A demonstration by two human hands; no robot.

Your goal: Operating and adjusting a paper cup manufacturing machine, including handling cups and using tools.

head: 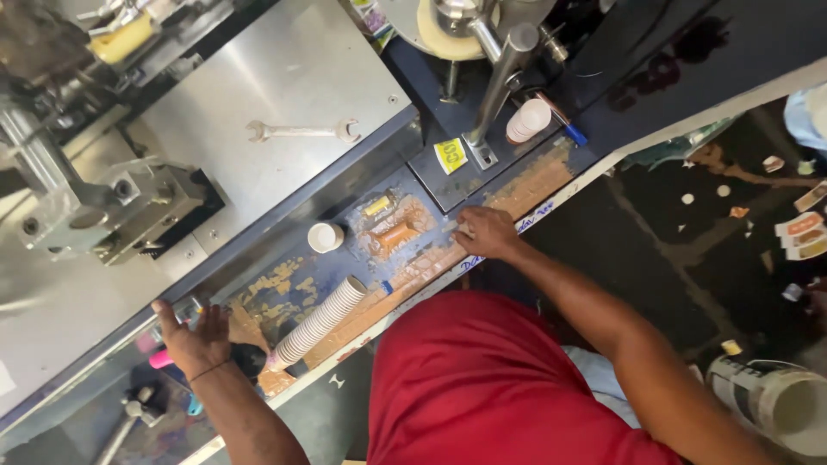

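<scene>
My left hand (pixel 195 337) rests on the worn blue ledge (pixel 284 280) of a machine, fingers spread, holding nothing; a pink object (pixel 160 359) lies just beside it. A lying stack of white paper cups (pixel 320 320) is right of that hand. My right hand (pixel 485 231) presses on the ledge's front edge, fingers curled over something small that I cannot make out. A single white paper cup (pixel 325 237) stands upright between the hands, next to a rusty orange patch (pixel 394 234).
A wrench (pixel 301 131) lies on the steel machine plate (pixel 284 77). Another short cup stack (pixel 527 120) lies by a metal post (pixel 500 82), near a yellow tag (pixel 450 155). Paper scraps litter the dark floor (pixel 689 232); a large paper roll (pixel 775 400) lies at lower right.
</scene>
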